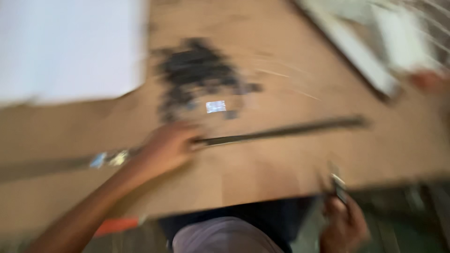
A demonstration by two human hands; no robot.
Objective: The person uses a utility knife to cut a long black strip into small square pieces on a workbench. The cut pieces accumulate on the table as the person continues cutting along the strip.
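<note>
The picture is heavily blurred by motion. My left hand [166,147] lies on a brown wooden board [262,164] and is closed around a long dark thin bar [286,131] that runs to the right across the board. My right hand [344,225] is at the board's near edge and grips a small dark tool [338,185] with a pale tip that points upward. Behind my left hand sits a heap of small black pieces [197,72], with one small shiny piece [215,106] beside it.
A large white sheet [70,47] lies at the back left. A white-edged frame or tray [370,61] slants at the back right, with another person's hand [429,80] near it. An orange object [115,226] shows below the board's left edge.
</note>
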